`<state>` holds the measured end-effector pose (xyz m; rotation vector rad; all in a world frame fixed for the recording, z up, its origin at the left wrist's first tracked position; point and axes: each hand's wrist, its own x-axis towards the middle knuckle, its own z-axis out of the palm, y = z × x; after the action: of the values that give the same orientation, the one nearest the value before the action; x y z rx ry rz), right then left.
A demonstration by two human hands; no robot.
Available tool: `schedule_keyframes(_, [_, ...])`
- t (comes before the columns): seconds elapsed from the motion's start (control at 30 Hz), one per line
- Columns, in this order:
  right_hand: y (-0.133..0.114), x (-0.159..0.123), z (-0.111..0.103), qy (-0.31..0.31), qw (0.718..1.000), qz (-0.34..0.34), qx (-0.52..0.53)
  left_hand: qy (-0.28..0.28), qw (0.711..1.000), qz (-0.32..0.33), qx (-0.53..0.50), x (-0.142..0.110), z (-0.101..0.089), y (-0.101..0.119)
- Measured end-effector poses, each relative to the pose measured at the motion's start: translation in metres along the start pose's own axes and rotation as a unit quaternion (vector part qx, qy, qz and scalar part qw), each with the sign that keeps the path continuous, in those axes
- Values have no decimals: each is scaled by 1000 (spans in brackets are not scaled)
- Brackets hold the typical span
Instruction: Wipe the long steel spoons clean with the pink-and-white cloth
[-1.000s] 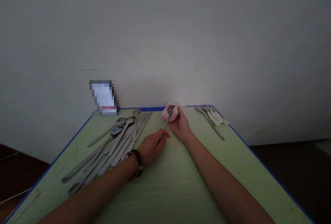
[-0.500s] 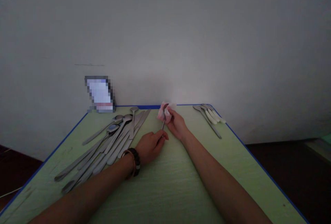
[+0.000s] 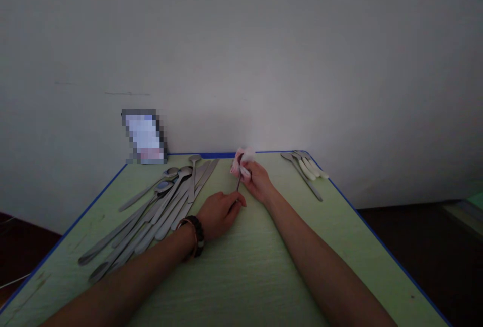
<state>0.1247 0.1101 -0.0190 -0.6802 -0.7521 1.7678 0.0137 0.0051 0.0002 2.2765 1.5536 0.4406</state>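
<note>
Above the middle of the table, my left hand (image 3: 221, 214) is closed on the handle end of a metal spoon (image 3: 239, 182) that points away from me. A dark bracelet circles that wrist. My right hand (image 3: 258, 181) pinches a crumpled pink-and-white cloth (image 3: 236, 165) around the spoon's head, so most of the head is hidden. To the left lies a loose pile of long metal cutlery: several spoons (image 3: 184, 172) and several table knives (image 3: 206, 178). At the far right are a metal utensil (image 3: 307, 183) and several pieces with white handles (image 3: 307, 170).
A blurred device with a lit screen (image 3: 145, 133) leans on the wall (image 3: 287, 55) at the back left. The pale green table (image 3: 226, 287) has a blue edge and meets the wall. Dark floor (image 3: 422, 236) shows on the right side.
The cloth has shifted and folded slightly around the spoon's head as my right hand turned a little. My left hand keeps its hold on the handle. The view has moved slightly.
</note>
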Motion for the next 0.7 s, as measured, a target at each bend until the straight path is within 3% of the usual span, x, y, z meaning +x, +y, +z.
schedule_keyframes(0.33, [-1,8,-4,57,997,-6,48,24,993,-18,-112,0,2,-3])
schedule_keyframes(0.5, [-3,7,-1,25,995,10,93,23,997,-25,-71,0,0,-1])
schedule_keyframes(0.7, [-2,4,-1,10,998,13,68,5,999,-21,-24,0,-1,1])
